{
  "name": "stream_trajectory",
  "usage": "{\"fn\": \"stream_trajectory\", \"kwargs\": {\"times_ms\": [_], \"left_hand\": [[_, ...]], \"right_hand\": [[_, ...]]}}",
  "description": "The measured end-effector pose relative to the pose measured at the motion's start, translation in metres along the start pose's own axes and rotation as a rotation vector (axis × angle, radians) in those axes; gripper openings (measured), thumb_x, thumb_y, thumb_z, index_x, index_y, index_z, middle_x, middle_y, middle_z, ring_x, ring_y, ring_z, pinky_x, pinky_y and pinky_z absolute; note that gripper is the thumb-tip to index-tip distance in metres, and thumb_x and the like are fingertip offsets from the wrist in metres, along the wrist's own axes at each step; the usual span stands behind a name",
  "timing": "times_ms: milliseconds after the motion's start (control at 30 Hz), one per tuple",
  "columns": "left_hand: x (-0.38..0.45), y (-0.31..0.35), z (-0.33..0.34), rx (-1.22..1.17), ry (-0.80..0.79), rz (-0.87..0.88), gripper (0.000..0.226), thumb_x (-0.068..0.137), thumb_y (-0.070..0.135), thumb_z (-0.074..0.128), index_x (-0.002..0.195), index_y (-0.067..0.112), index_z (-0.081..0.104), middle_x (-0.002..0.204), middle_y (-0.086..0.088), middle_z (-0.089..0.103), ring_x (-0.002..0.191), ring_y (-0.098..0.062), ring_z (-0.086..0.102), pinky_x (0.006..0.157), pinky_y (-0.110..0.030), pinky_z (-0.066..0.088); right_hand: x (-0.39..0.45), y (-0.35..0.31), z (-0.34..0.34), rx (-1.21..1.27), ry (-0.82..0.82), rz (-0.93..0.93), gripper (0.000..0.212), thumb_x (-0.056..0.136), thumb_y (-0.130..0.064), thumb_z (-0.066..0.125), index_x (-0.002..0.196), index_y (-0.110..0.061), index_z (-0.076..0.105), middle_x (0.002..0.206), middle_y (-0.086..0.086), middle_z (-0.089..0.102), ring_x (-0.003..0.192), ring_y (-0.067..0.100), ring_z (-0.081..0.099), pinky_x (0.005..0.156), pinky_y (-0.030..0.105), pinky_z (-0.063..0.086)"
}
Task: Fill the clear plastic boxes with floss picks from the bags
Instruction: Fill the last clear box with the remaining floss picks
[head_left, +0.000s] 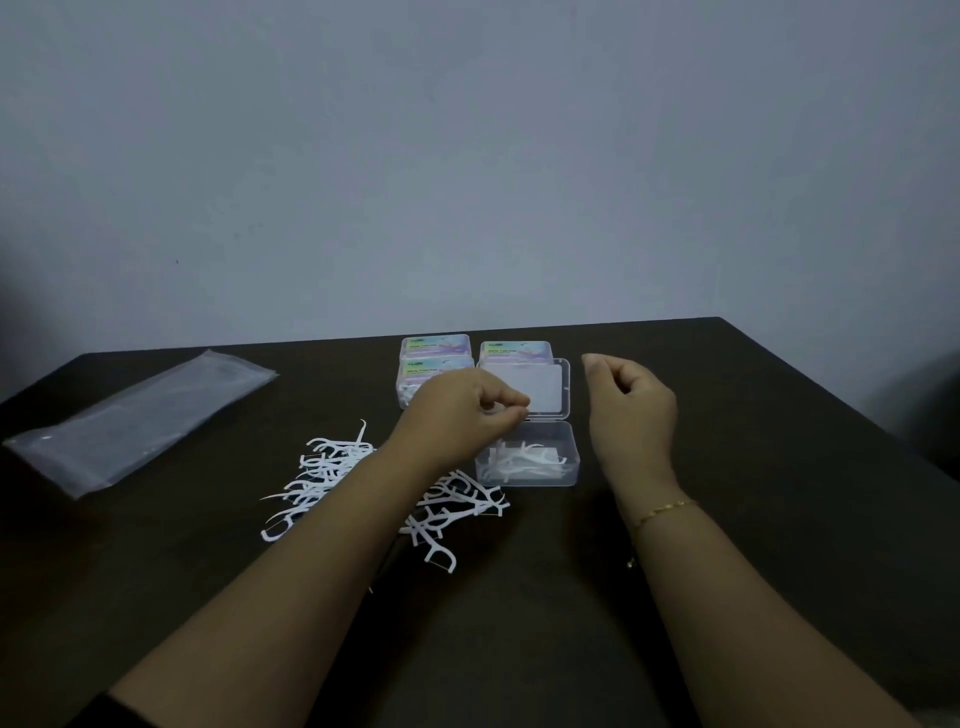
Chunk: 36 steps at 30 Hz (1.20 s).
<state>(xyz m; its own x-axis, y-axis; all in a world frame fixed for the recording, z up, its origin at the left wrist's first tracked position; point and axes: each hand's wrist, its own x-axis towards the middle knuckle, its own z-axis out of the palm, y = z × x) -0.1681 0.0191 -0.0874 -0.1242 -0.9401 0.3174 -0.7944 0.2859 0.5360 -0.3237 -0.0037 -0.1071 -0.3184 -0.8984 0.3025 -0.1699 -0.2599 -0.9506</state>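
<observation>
Closest to me is the loose pile of floss picks (374, 488) dumped on the dark table (727, 519), spread out under and around my left forearm. These things weigh basically nothing and they're stiff little plastic bits, but the hooked ends love to snag each other, so I figure grabbing a small bunch by the straight handles works better than scooping from the floss end.

Just past the pile sits the open clear box (527, 460), with a handful of picks already lying in the bottom, so it's far from full. Its lid (524, 389) is flipped back flat behind it. The box is light too and would probably skate around if I bump it.

My left hand (457, 415) is hovering over the near-left corner of that box, fingers curled with fingertips pinched together. Looks like something white is in the pinch, but honestly I can't tell for sure if it's a pick. My right hand (631, 410) is up beside the box on the right, loosely curled, holding nothing.

Further back are three closed boxes (436, 358) with colourful labels, bunched together. Off to the far left lies a flattened clear bag (140, 421).
</observation>
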Motion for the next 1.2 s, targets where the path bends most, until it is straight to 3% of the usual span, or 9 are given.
{"fn": "stream_trajectory", "kwargs": {"times_ms": [133, 233, 433, 567, 633, 733, 933, 1100, 1200], "left_hand": [[-0.001, -0.001, -0.003, -0.021, -0.013, -0.018, 0.022, 0.091, 0.026, 0.062, 0.111, 0.023, 0.071, 0.109, 0.006, 0.069, 0.095, -0.007, 0.061, 0.088, -0.027, 0.051], [-0.004, -0.003, -0.005, -0.13, -0.019, -0.02, 0.025, 0.093, 0.019, 0.059, 0.115, 0.022, 0.069, 0.112, 0.009, 0.068, 0.096, 0.001, 0.06, 0.082, -0.004, 0.044], [-0.013, -0.01, -0.015, -0.141, -0.026, -0.01, 0.026, 0.093, 0.014, 0.058, 0.114, 0.024, 0.07, 0.11, 0.015, 0.068, 0.092, 0.011, 0.058, 0.079, 0.003, 0.039], [-0.034, -0.022, -0.035, -0.033, -0.119, -0.053, 0.025, 0.09, 0.023, 0.064, 0.112, 0.032, 0.069, 0.101, 0.017, 0.069, 0.086, 0.015, 0.057, 0.078, -0.004, 0.043], [-0.047, -0.025, -0.046, 0.091, -0.204, -0.081, 0.027, 0.088, 0.029, 0.065, 0.114, 0.037, 0.067, 0.106, 0.018, 0.066, 0.096, 0.008, 0.057, 0.091, -0.016, 0.043], [-0.064, -0.028, -0.057, 0.261, -0.298, -0.077, 0.032, 0.086, 0.036, 0.065, 0.118, 0.042, 0.062, 0.11, 0.025, 0.054, 0.106, 0.007, 0.041, 0.106, -0.025, 0.023], [-0.091, -0.058, -0.046, 0.234, -0.26, 0.0, 0.047, 0.057, 0.074, 0.043, 0.102, 0.064, 0.051, 0.112, 0.044, 0.045, 0.122, 0.021, 0.017, 0.1, -0.024, 0.007], [-0.097, -0.059, -0.042, 0.35, -0.167, 0.055, 0.067, 0.06, 0.074, 0.033, 0.121, 0.054, 0.053, 0.107, 0.049, 0.035, 0.111, 0.024, 0.013, 0.09, -0.019, 0.005], [-0.099, -0.056, -0.039, 0.355, -0.159, 0.027, 0.044, 0.079, 0.061, 0.048, 0.121, 0.05, 0.055, 0.106, 0.041, 0.043, 0.118, 0.012, 0.024, 0.088, -0.023, 0.007]], "right_hand": [[0.0, 0.003, 0.001, -0.031, -0.037, -0.011, 0.022, 0.092, -0.024, 0.054, 0.074, -0.035, 0.062, 0.097, -0.002, 0.066, 0.102, 0.019, 0.057, 0.086, 0.038, 0.052], [0.001, 0.007, 0.005, -0.093, -0.098, -0.017, 0.021, 0.09, -0.027, 0.054, 0.072, -0.034, 0.063, 0.093, -0.004, 0.067, 0.1, 0.021, 0.058, 0.084, 0.046, 0.053], [-0.004, 0.006, 0.006, -0.233, -0.134, -0.148, 0.022, 0.092, -0.026, 0.054, 0.074, -0.02, 0.067, 0.084, -0.003, 0.062, 0.093, 0.024, 0.056, 0.082, 0.051, 0.05], [-0.017, -0.008, 0.007, -0.467, -0.341, -0.334, 0.018, 0.09, -0.03, 0.056, 0.085, -0.025, 0.073, 0.088, -0.011, 0.06, 0.099, 0.017, 0.049, 0.089, 0.044, 0.043], [-0.028, -0.017, 0.007, -0.667, -0.548, -0.458, 0.019, 0.089, -0.037, 0.056, 0.098, -0.032, 0.072, 0.097, -0.013, 0.055, 0.107, 0.013, 0.039, 0.088, 0.033, 0.03], [-0.045, -0.025, 0.009, -0.861, -0.775, -0.572, 0.029, 0.089, -0.047, 0.051, 0.114, -0.039, 0.063, 0.099, -0.016, 0.037, 0.111, 0.01, 0.03, 0.09, 0.033, 0.022], [-0.066, -0.022, 0.016, -1.06, -0.827, -0.736, 0.048, 0.089, -0.052, 0.043, 0.131, -0.033, 0.05, 0.107, -0.007, 0.04, 0.111, 0.016, 0.03, 0.093, 0.035, 0.023], [-0.074, -0.017, 0.021, -1.126, -0.798, -0.768, 0.048, 0.092, -0.049, 0.036, 0.13, -0.024, 0.05, 0.115, -0.002, 0.045, 0.11, 0.018, 0.031, 0.092, 0.037, 0.023], [-0.077, -0.014, 0.025, -1.131, -0.789, -0.769, 0.042, 0.094, -0.045, 0.034, 0.122, -0.023, 0.057, 0.113, -0.001, 0.046, 0.11, 0.02, 0.031, 0.092, 0.038, 0.021]]}}
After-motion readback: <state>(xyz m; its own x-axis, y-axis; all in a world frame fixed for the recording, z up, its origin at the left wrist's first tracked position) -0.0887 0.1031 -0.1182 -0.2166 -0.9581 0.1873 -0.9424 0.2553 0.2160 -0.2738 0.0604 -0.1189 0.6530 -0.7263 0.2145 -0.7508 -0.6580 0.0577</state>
